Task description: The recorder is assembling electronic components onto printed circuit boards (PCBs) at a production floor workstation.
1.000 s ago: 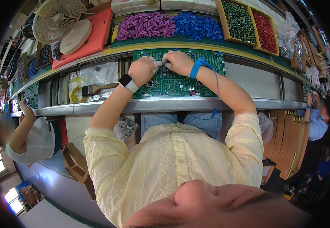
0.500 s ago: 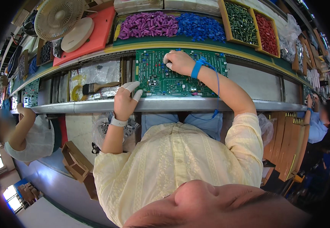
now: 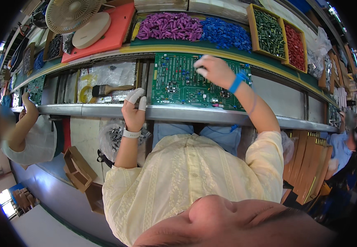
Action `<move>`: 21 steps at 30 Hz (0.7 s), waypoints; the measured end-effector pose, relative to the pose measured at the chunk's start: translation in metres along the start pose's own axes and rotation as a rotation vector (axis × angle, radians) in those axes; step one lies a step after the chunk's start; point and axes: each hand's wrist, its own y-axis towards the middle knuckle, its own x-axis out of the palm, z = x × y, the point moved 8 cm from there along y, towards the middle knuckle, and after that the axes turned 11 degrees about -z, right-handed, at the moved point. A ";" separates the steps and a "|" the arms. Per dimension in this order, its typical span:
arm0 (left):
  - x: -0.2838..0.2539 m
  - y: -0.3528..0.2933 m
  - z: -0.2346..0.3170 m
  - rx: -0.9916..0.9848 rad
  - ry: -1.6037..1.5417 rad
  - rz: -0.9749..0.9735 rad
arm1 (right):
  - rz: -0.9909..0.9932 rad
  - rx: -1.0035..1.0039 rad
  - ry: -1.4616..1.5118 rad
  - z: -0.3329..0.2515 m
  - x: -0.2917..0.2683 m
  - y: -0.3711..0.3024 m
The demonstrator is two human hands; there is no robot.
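Note:
A large green circuit board (image 3: 178, 91), crowded with small components, lies across the rails in front of me. My right hand (image 3: 217, 73), with white finger cots and a blue wrist strap, hovers over its upper right half. Those fingers are bent, tips close together; whatever is between them, if anything, is too small to make out. Beside the board's lower left edge is my left hand (image 3: 134, 110), also in white finger cots. Its fingers stretch upward and hold nothing. A brush (image 3: 108, 89) with a wooden handle lies just left of that hand.
Behind the board are piles of purple parts (image 3: 168, 28) and blue parts (image 3: 227, 35). Yellow-edged boxes hold green parts (image 3: 270, 35) and red parts (image 3: 294, 47). A fan (image 3: 73, 14) stands back left. A metal rail (image 3: 186, 114) runs along the front. People work at both sides.
My right hand has moved right over the board. My left hand has drawn its fingers closer together and come off the board's edge. The whole view has shifted slightly.

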 end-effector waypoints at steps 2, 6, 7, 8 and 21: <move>-0.004 -0.003 -0.004 -0.028 -0.024 0.037 | 0.126 0.030 0.037 0.008 -0.029 -0.026; -0.008 -0.012 -0.008 -0.042 -0.089 0.100 | 0.374 0.210 -0.041 0.059 -0.075 -0.096; -0.008 -0.011 -0.006 -0.011 -0.096 0.106 | 0.423 0.312 -0.027 0.082 -0.082 -0.121; -0.006 -0.008 -0.003 0.001 -0.058 0.107 | 0.509 0.299 -0.167 0.090 -0.093 -0.145; -0.004 -0.006 0.004 -0.071 -0.023 0.122 | 0.649 0.625 0.360 0.178 -0.061 -0.219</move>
